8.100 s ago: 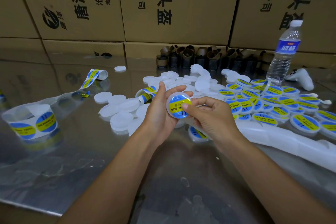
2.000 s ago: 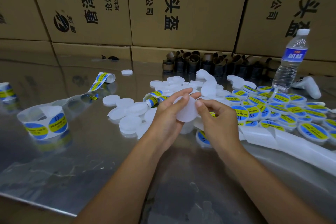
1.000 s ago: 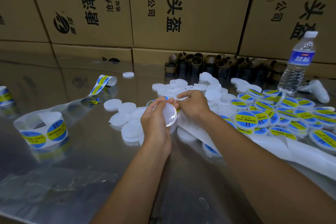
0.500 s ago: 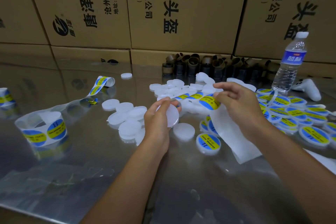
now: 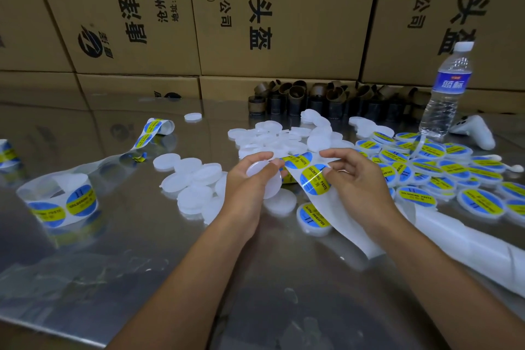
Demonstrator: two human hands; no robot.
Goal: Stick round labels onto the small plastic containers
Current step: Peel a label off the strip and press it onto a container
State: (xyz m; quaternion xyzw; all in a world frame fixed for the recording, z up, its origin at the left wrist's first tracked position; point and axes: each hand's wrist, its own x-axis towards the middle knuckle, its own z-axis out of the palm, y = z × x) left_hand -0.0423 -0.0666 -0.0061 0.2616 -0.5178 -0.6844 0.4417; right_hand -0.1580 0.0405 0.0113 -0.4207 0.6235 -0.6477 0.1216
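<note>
Small plastic container (image 5: 268, 183), blank, held above the near middle of the worktop (image 5: 142, 264) by the left hand (image 5: 247, 182). The hand's fingers curl round the rim, and the flat face is turned towards the right hand, presumably to offer a bare surface for the label. The right hand (image 5: 359, 179) pinches the backing strip (image 5: 343, 224) between thumb and fingertips, just beside a blue-and-yellow round label (image 5: 312, 183). The strip's spent end trails down to the worktop, which suggests the label is about to be peeled off for transfer.

Beneath the hands lie one labelled container (image 5: 314, 217) and one bare container (image 5: 279, 202). At left, a label roll (image 5: 56, 203) stands within reach. The unlabelled stock (image 5: 196, 176) lies left of and beyond the hands, and the finished pile (image 5: 443, 176) lies to the right, apparently to keep supply and output apart. Farthest away are empty roll cores (image 5: 309, 99), a water bottle (image 5: 447, 94) and stacked cartons (image 5: 284, 14).
</note>
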